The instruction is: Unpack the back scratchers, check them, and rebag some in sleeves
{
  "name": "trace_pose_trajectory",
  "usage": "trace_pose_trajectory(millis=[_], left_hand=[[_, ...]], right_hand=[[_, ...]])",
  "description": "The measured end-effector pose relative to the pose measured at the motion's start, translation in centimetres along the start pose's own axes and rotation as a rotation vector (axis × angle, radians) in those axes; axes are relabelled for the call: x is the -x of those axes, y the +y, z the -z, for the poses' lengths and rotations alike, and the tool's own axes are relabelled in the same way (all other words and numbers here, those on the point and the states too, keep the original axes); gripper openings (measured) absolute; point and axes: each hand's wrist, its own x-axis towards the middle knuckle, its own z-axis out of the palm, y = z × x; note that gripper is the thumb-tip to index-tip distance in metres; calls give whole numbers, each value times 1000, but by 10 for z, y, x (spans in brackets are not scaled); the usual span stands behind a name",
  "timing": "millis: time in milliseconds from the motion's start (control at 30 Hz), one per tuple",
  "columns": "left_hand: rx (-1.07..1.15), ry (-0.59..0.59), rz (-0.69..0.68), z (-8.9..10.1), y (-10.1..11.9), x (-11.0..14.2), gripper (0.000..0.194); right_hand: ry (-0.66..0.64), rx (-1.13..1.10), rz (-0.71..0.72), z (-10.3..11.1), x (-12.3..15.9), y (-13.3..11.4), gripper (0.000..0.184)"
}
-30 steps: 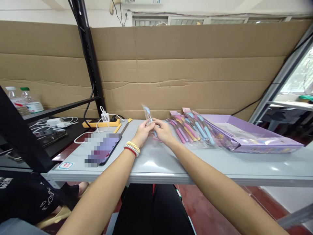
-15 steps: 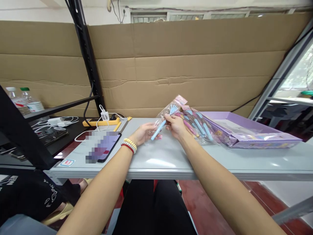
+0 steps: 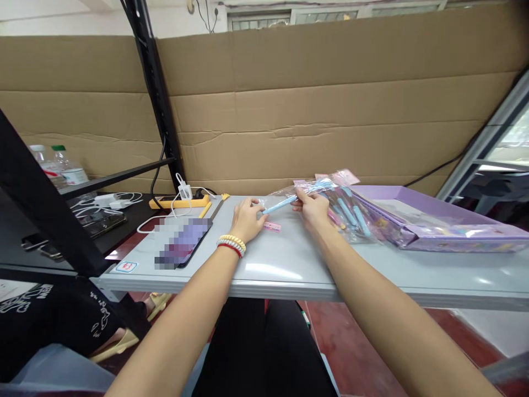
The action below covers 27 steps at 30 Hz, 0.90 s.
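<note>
Blue stick (image 3: 281, 207), with clear plastic (image 3: 285, 191) around it, is grasped by the right hand (image 3: 314, 209) above the grey tabletop (image 3: 372, 275). Its left end is met by the left hand (image 3: 247, 220); whether it is gripped there cannot be told. It is presumably spanned so to be kept steady. Wrapped sticks (image 3: 346, 211) are heaped beside a purple box (image 3: 467, 245); leftward, a phone (image 3: 194, 240) is laid. The table is backed by cardboard (image 3: 309, 110).
</note>
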Motion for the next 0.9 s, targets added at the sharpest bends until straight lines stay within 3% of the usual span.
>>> trace_pose_trajectory(millis=[133,433,500,667,833,900], left_hand=[[24,38,94,0,-4,-3,17],[-21,205,218,11,-6,-5,18],[-10,150,221,13,-9,-5,17],[143,-111,175,10,-13,-3,23],[118,-254,37,8,-10,-1,32],[91,-249,38,9,-10,-1,36]], right_hand=[[-35,-84,-63,-1,1,-8,27],[66,-317,-147,16,-4,-29,13],[91,-323,-145,20,-6,-29,12],[41,-356,-153,21,-7,-29,10],[-48,-308,-172,14,0,-30,9],[-23,-311,-161,13,0,-29,9]])
